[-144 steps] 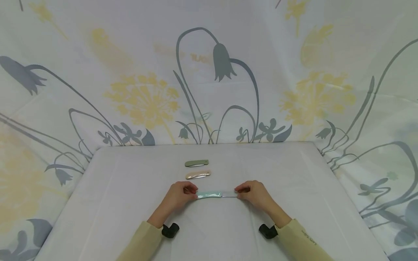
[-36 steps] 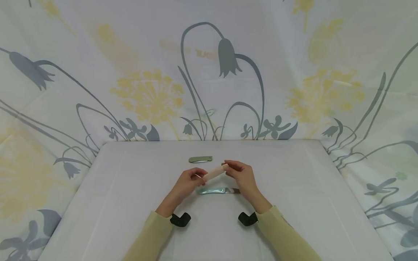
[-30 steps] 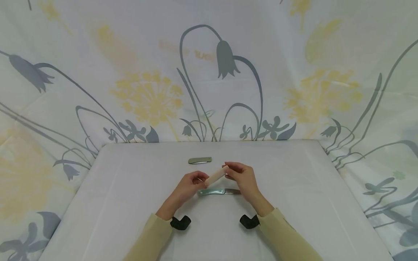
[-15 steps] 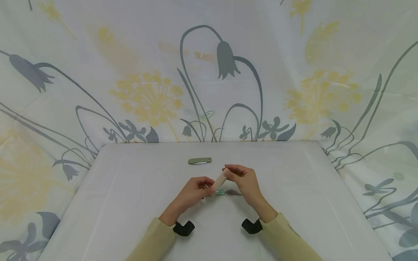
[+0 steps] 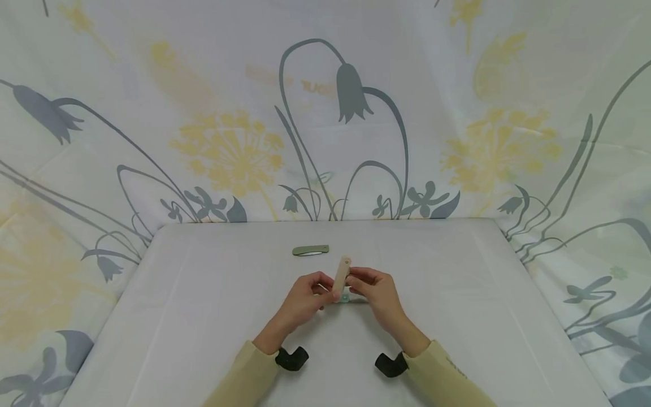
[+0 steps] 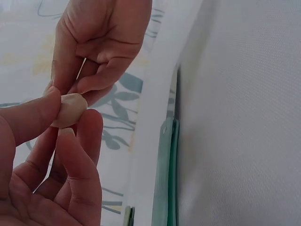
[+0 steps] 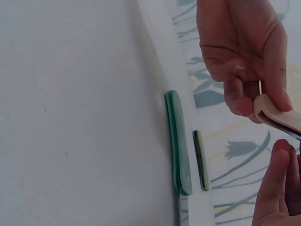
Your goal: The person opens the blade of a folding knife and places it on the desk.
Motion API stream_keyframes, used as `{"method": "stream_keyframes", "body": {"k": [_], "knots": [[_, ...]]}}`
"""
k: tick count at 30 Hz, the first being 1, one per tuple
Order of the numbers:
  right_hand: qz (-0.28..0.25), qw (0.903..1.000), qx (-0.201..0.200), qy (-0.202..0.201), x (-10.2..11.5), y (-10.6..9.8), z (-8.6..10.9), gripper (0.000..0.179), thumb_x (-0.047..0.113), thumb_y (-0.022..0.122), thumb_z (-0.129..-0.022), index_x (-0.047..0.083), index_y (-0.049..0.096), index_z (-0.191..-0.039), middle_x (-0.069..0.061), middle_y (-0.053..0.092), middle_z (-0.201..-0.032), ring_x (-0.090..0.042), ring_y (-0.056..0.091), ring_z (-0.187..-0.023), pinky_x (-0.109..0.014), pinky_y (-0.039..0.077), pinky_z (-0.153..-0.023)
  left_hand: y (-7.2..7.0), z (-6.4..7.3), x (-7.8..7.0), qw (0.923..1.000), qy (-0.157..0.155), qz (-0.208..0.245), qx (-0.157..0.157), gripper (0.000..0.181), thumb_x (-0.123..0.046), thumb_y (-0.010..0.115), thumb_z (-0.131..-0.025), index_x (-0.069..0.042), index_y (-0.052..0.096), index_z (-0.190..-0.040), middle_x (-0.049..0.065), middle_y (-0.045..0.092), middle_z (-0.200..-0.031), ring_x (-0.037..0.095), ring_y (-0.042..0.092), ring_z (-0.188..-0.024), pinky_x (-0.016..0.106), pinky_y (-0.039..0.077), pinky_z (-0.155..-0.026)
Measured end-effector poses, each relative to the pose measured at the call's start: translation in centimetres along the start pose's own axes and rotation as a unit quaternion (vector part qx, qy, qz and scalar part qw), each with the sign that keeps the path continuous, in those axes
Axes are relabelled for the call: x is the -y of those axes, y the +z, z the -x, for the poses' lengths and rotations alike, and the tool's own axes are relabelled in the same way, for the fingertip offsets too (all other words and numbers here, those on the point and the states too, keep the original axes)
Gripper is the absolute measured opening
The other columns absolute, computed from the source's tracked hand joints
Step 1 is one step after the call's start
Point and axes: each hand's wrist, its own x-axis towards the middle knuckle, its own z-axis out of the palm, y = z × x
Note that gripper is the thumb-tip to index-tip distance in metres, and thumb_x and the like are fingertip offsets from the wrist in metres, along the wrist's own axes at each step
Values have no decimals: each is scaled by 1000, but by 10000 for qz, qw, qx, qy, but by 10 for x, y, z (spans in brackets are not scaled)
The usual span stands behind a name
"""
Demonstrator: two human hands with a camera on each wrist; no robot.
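A beige pocket knife (image 5: 342, 274) is held up nearly upright above the table. My left hand (image 5: 304, 301) pinches its lower end between thumb and fingers. My right hand (image 5: 380, 289) has its curled fingertips at the knife's right side, near the blade; the exact contact is partly hidden. In the right wrist view a sliver of blade shows along the beige handle (image 7: 275, 113). Below the hands lies a teal pocket knife (image 7: 178, 141) with its blade out, partly covered in the head view. Farther back lies a green pocket knife (image 5: 311, 250), folded.
A white cloth covers the table (image 5: 229, 260). Behind it and at both sides hangs a flower-printed curtain (image 5: 432, 85). Black wrist-camera mounts (image 5: 292, 358) sit at the sleeve cuffs.
The teal knife, earlier between both hands, now lies on the table. The beige knife was picked up, then turned from slanted to nearly upright; my right fingers moved from its top end down its side.
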Motion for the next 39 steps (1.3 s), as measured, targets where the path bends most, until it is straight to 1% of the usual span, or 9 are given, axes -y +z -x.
{"method": "stream_keyframes", "body": {"k": [3, 8, 15, 20, 24, 28, 31, 35, 39], "knots": [[-10, 10000, 47, 21, -3, 2, 2, 27, 0, 72, -89, -11, 68, -113, -12, 72, -104, -17, 69, -90, -31, 57, -78, 2, 0, -2, 10000, -45, -38, -56, 19, -13, 76, -88, -4, 67, -102, 2, 67, -92, 15, 63, -76, 29, 49, -59], [-119, 9999, 42, 58, -6, 3, 3, 26, 1, 74, -87, -10, 69, -110, -9, 72, -99, -16, 69, -87, -30, 57, -75, 3, 7, -18, 10000, 24, -37, -77, 17, -7, 75, -88, 0, 64, -99, 5, 66, -91, 13, 61, -73, 29, 47, -58], [175, 9997, -146, -56, -7, 2, 3, 18, 0, 73, -88, -8, 71, -104, -10, 71, -92, -18, 67, -80, -32, 57, -74, 1, 14, -35, 10000, -23, -24, -11, 16, -7, 75, -88, 1, 65, -97, 6, 66, -91, 13, 62, -73, 28, 47, -59], [355, 9992, -159, -88, -6, 3, 3, 15, 0, 72, -89, -7, 69, -102, -10, 70, -91, -18, 66, -80, -32, 56, -75, 1, 15, -37, 10000, 0, 23, 32, 16, -6, 75, -87, 1, 64, -97, 6, 66, -90, 13, 63, -72, 28, 47, -59], [451, 9986, -255, -51, -5, 2, 2, 16, -3, 71, -88, -9, 67, -102, -10, 69, -90, -16, 66, -79, -28, 55, -74, 0, 14, -33, 9999, -75, 23, 108, 14, -3, 73, -88, 1, 64, -97, 7, 66, -91, 16, 64, -74, 28, 48, -60], [305, 9986, -410, -130, -3, -3, 0, 21, -4, 68, -89, -16, 63, -106, -13, 69, -92, -16, 67, -80, -27, 56, -73, 0, 6, -16, 9999, -133, 58, 27, 14, -1, 73, -87, 1, 64, -97, 6, 64, -92, 31, 66, -76, 27, 47, -59], [101, 9994, -294, -151, -3, -4, 0, 28, 0, 71, -90, -16, 63, -112, -15, 70, -99, -17, 69, -86, -29, 56, -78, 0, 0, -3, 9998, -145, 114, -33, 15, -4, 75, -87, -2, 64, -98, 4, 64, -92, 38, 65, -77, 27, 46, -58], [33, 10000, -18, -52, -5, -1, 1, 33, 6, 76, -88, -11, 67, -115, -13, 71, -105, -17, 69, -92, -32, 56, -81, 2, -4, 3, 9998, -96, 155, 43, 18, -9, 78, -86, -4, 65, -97, 3, 65, -92, 28, 67, -75, 27, 47, -58], [178, 9998, -129, -31, -8, 1, 2, 23, 3, 75, -87, -10, 70, -107, -10, 72, -98, -17, 69, -85, -30, 57, -75, 4, -4, 4, 10000, -10, -11, 74, 19, -12, 79, -85, -4, 65, -96, 4, 66, -92, 15, 66, -74, 30, 50, -60]]}}
